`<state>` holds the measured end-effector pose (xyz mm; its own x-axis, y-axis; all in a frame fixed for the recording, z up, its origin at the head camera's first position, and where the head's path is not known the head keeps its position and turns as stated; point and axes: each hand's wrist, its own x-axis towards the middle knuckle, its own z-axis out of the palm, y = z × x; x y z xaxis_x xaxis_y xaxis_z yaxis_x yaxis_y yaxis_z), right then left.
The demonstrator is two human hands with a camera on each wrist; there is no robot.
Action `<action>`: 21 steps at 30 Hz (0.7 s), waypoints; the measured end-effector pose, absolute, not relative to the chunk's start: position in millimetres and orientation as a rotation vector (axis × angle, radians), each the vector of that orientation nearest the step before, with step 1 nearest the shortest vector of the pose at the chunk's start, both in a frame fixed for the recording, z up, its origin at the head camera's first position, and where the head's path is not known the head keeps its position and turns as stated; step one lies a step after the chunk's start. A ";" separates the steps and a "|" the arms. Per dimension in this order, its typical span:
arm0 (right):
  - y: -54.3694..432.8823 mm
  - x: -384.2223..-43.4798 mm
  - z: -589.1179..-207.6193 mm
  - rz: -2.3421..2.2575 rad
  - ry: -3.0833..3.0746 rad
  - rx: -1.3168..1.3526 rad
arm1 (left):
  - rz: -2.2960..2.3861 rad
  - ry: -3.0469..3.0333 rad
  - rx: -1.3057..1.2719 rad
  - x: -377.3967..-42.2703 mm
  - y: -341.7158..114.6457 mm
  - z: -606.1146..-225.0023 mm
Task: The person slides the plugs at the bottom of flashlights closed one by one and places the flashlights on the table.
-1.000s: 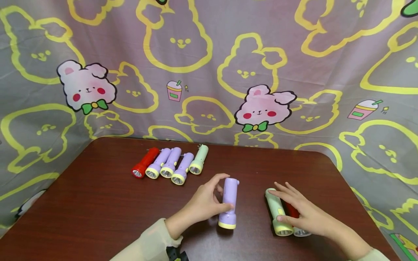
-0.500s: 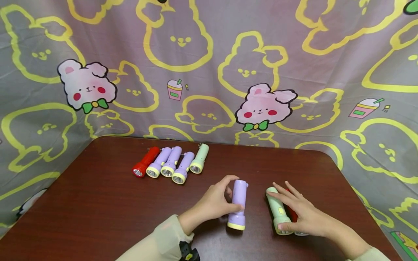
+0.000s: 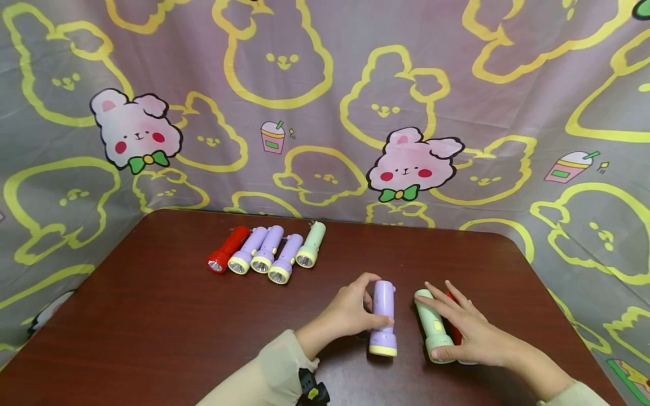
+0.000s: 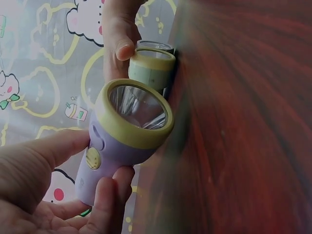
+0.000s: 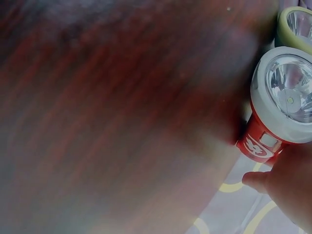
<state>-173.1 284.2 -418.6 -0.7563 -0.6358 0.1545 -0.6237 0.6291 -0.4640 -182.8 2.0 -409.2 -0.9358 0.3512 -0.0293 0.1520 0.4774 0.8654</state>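
Note:
My left hand grips a purple flashlight with a pale yellow rim, its lens end toward me. The left wrist view shows fingers and thumb around the barrel, below the lens head. To the right, my right hand rests with spread fingers over a light green flashlight, thumb at its head, a fingertip by its tail end. A red flashlight lies beside the green one, mostly hidden under that hand. In the right wrist view its clear lens and white rim show.
Toward the back left of the brown table lie a red flashlight, several purple flashlights side by side and a light green flashlight. A cartoon-print cloth hangs behind the table.
My left hand has carried the purple flashlight to the right, closer to the green one. The right hand stays over the green and red flashlights, its thumb slightly lower on the green head.

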 end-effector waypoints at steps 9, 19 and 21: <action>283.8 -172.9 -419.4 -0.797 2.820 -1.092 | 1.478 2.436 0.360 -183.7 21.1 -414.3; 284.6 -173.2 -419.1 -0.795 2.817 -1.097 | 1.458 2.419 0.263 -182.7 38.1 -412.5; 284.8 -173.1 -419.0 -0.795 2.815 -1.102 | 1.457 2.429 0.251 -182.8 40.5 -412.4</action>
<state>-173.1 284.8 -419.0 -0.7515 -0.6387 0.1653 -0.6308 0.6222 -0.4636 -182.8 40.5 -412.4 -0.9407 0.2979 -0.1621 -0.0026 0.4714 0.8819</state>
